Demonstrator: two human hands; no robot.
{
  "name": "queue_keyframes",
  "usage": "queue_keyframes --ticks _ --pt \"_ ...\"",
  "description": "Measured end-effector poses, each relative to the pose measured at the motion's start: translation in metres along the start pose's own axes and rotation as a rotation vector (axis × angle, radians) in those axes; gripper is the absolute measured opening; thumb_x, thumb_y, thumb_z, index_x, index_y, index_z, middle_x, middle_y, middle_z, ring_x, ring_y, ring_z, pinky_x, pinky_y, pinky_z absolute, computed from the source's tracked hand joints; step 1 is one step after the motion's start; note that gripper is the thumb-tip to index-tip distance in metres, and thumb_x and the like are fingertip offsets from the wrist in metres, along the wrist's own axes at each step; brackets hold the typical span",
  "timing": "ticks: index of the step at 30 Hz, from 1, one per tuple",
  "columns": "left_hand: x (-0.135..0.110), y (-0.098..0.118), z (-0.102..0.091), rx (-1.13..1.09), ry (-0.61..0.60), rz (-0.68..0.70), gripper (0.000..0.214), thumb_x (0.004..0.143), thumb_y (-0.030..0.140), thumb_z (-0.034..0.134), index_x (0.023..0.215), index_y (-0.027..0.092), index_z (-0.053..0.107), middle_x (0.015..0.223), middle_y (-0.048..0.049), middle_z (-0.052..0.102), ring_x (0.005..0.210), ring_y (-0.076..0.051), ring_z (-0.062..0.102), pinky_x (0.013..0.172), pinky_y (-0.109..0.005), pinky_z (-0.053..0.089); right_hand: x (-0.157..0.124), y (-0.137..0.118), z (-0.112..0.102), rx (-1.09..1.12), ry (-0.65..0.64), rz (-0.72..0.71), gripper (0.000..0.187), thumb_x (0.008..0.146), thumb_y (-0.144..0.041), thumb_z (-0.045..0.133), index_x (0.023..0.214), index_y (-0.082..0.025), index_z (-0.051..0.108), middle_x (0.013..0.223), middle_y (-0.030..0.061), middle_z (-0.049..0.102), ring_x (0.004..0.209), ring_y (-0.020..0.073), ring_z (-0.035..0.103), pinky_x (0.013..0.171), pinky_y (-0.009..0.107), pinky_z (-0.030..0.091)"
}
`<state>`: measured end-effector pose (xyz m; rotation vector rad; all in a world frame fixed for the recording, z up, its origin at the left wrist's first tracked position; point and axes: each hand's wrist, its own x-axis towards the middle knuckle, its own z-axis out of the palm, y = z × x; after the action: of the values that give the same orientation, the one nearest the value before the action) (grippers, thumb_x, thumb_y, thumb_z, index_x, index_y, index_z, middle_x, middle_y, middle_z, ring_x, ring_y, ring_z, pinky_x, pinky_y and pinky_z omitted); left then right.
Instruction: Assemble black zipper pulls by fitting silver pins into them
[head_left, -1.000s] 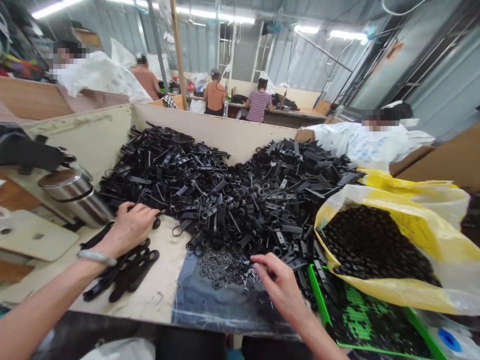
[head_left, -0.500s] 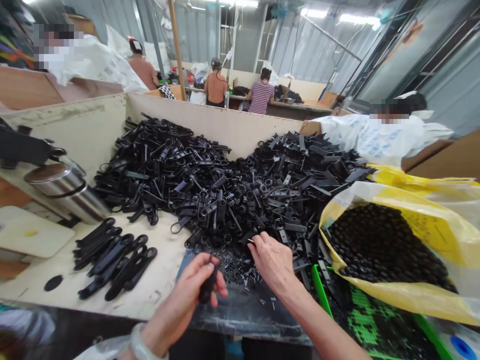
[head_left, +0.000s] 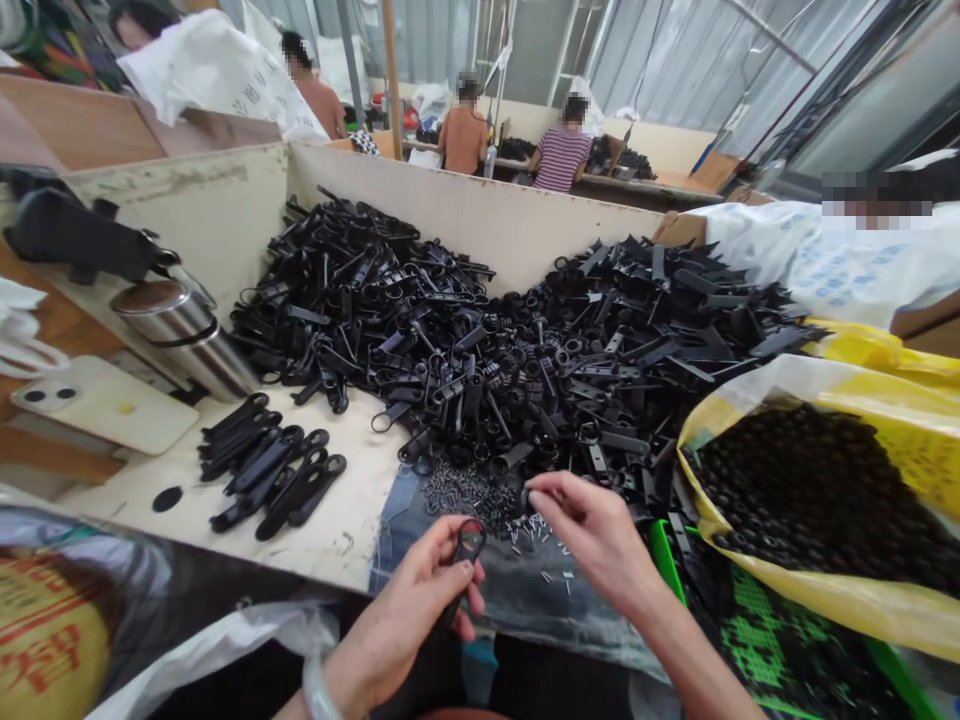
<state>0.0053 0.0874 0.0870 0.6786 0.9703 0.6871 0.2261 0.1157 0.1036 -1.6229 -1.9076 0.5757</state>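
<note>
In my left hand [head_left: 427,590] is a black plastic handle with a ring end [head_left: 470,540], the ring turned up and the rest mostly behind my fingers. To its right, my right hand [head_left: 592,530] pinches a small dark piece [head_left: 527,497] between thumb and forefinger; it is too small to name. Below and beside those fingertips, small metal pins [head_left: 531,533] and tiny dark screw-like bits [head_left: 469,495] lie scattered on a dark cloth [head_left: 517,600]. A large heap of black plastic handles [head_left: 390,310] rises beyond both hands.
Finished-looking black handles [head_left: 274,470] lie in rows at left, near a steel flask [head_left: 187,335] and a phone [head_left: 112,400]. At right stand a yellow-white bag [head_left: 780,375] of black rings and a green basket [head_left: 664,560]. A low board wall [head_left: 450,205] closes the back; co-workers sit beyond.
My left hand has turned the handle so that its ring end shows. My right hand has drawn slightly back from the heap's edge, still pinching. The view has shifted left and down.
</note>
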Motion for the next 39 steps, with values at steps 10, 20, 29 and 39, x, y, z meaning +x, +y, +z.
queue_keyframes --ticks 10,20,29,39 --pt "-0.012 -0.011 0.008 0.314 -0.054 -0.006 0.035 0.092 0.029 0.051 0.123 0.015 0.057 0.069 0.0044 0.054 0.048 -0.009 0.047 0.044 -0.019 0.037 -0.044 -0.010 0.031 0.304 -0.045 -0.167 0.017 0.101 -0.024 0.059 0.102 -0.023 0.075 0.089 0.0044 0.075 0.078 0.0170 0.071 0.069 0.024 0.054" --pt "-0.017 -0.016 0.007 0.395 -0.049 0.012 0.036 0.091 0.020 0.049 0.125 0.017 0.061 0.074 0.0046 0.057 0.057 -0.010 0.048 0.054 -0.023 0.037 -0.052 -0.016 0.032 0.112 -0.002 -0.357 0.019 0.103 -0.014 0.053 0.108 -0.019 0.070 0.082 0.0043 0.069 0.069 0.0159 0.067 0.063 0.024 0.054" --pt "-0.019 -0.021 0.012 0.527 0.044 0.140 0.023 0.092 0.028 0.059 0.111 0.023 0.069 0.107 -0.0031 0.075 0.107 -0.023 0.065 0.095 -0.033 0.047 -0.063 -0.016 0.036 -0.021 0.075 -0.417 0.019 0.105 -0.014 0.050 0.108 -0.017 0.068 0.075 0.0034 0.066 0.062 0.0149 0.066 0.058 0.023 0.052" --pt "-0.028 -0.022 0.016 0.736 0.080 0.096 0.035 0.096 0.032 0.051 0.125 0.023 0.067 0.100 -0.0043 0.078 0.099 -0.025 0.068 0.091 -0.034 0.049 -0.074 -0.013 0.041 0.100 0.055 -0.320 0.016 0.103 -0.018 0.055 0.113 -0.021 0.067 0.080 0.0018 0.068 0.062 0.0135 0.066 0.060 0.021 0.052"
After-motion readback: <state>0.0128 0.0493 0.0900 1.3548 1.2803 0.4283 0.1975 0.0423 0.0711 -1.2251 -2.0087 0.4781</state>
